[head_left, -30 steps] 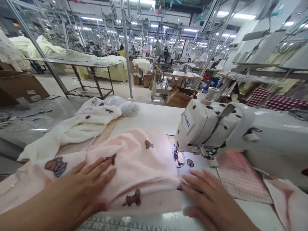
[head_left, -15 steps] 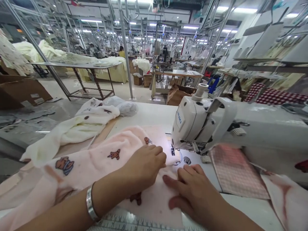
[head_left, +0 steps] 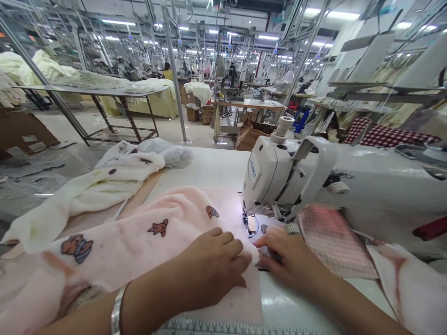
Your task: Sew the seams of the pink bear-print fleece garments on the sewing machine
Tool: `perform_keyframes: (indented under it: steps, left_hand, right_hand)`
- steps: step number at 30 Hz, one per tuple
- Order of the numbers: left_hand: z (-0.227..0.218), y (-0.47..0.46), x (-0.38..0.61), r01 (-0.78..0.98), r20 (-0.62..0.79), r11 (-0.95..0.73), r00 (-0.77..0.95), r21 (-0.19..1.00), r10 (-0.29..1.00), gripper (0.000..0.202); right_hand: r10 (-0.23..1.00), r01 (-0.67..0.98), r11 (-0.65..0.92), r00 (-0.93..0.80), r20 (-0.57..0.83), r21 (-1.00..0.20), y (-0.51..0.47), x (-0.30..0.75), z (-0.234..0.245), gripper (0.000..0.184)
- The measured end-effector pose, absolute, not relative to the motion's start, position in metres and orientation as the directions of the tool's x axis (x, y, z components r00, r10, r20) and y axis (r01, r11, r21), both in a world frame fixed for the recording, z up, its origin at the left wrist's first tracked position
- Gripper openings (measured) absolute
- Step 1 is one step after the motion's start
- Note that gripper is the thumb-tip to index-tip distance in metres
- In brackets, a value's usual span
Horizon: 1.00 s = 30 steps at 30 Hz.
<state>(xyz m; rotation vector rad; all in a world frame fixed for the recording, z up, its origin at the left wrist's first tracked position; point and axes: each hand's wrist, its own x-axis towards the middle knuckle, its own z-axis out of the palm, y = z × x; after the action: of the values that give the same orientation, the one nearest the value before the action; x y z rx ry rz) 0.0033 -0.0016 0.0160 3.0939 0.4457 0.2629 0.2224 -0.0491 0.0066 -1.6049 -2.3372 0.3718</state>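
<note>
Where the fabric lies: pink fleece [head_left: 139,232] spread over the sewing table [head_left: 206,167], lower centre, its edge just beside the presser foot [head_left: 250,224]
Left hand [head_left: 213,263]: fingers curled, pressing the fleece down, not gripping
Right hand [head_left: 289,258]: fingers nearly closed, pinching the fleece's edge

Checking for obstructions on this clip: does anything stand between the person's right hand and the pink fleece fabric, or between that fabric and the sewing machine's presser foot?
Nothing visible does. The right hand touches the edge of the pink fleece fabric, which reaches beside the metal presser foot of the white Juki sewing machine.
</note>
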Motion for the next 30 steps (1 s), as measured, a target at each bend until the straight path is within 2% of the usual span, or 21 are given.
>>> perform_keyframes:
  steps: [1, 4, 6, 8, 10, 12, 15, 17, 19, 21, 23, 27, 30]
  left_hand:
    - [0.016, 0.001, 0.007, 0.257, 0.180, -0.966, 0.949, 0.033, 0.258, 0.026]
    - [0.012, 0.014, 0.007, 0.227, 0.232, -0.963, 0.939, 0.143, 0.255, 0.023]
    - [0.010, 0.024, 0.001, 0.277, 0.244, -0.920, 0.906, 0.279, 0.347, 0.027]
    - [0.010, 0.031, -0.005, 0.344, 0.238, -0.865, 0.863, 0.365, 0.444, 0.024]
    - [0.012, 0.035, -0.007, 0.387, 0.263, -0.851, 0.832, 0.355, 0.488, 0.018]
    - [0.014, 0.035, -0.004, 0.403, 0.319, -0.866, 0.813, 0.296, 0.487, 0.019]
    - [0.015, 0.034, 0.004, 0.372, 0.390, -0.893, 0.806, 0.252, 0.445, 0.021]
    - [0.012, 0.034, 0.006, 0.320, 0.431, -0.918, 0.812, 0.236, 0.394, 0.023]
    - [0.007, 0.033, 0.005, 0.252, 0.455, -0.950, 0.834, 0.186, 0.311, 0.023]
    - [0.002, 0.031, 0.001, 0.175, 0.419, -0.979, 0.885, 0.103, 0.202, 0.020]
    - [-0.001, 0.028, -0.001, 0.129, 0.337, -0.989, 0.930, 0.067, 0.144, 0.015]
    - [0.004, 0.028, 0.001, 0.169, 0.241, -0.966, 0.947, 0.195, 0.214, 0.020]
    - [0.009, 0.029, 0.005, 0.173, 0.202, -0.960, 0.955, 0.219, 0.218, 0.024]
  right_hand:
    - [0.932, 0.864, 0.360, -0.349, 0.098, -0.352, -0.049, 0.222, 0.004, 0.004]
    - [0.928, 0.865, 0.373, -0.346, 0.139, -0.336, -0.049, 0.226, -0.003, 0.015]
    - [0.925, 0.868, 0.376, -0.335, 0.177, -0.323, -0.050, 0.229, -0.006, 0.019]
    - [0.914, 0.864, 0.394, -0.332, 0.233, -0.314, -0.051, 0.229, -0.005, 0.019]
    - [0.865, 0.838, 0.474, -0.387, 0.319, -0.270, -0.051, 0.224, -0.001, 0.021]
    - [0.809, 0.809, 0.554, -0.468, 0.355, -0.195, -0.051, 0.215, 0.003, 0.024]
    - [0.848, 0.850, 0.512, -0.477, 0.233, -0.126, -0.049, 0.203, 0.009, 0.025]
    - [0.899, 0.890, 0.436, -0.425, 0.106, -0.134, -0.048, 0.199, 0.010, 0.030]
    - [0.920, 0.907, 0.391, -0.391, 0.027, -0.156, -0.047, 0.199, 0.009, 0.027]
    - [0.922, 0.906, 0.381, -0.387, 0.006, -0.185, -0.046, 0.205, 0.007, 0.025]
    - [0.918, 0.887, 0.393, -0.391, 0.056, -0.243, -0.045, 0.213, 0.003, 0.022]
    - [0.940, 0.894, 0.326, -0.272, 0.204, -0.308, -0.041, 0.225, -0.004, 0.019]
    - [0.950, 0.919, 0.286, -0.235, 0.205, -0.271, -0.038, 0.226, -0.004, 0.012]
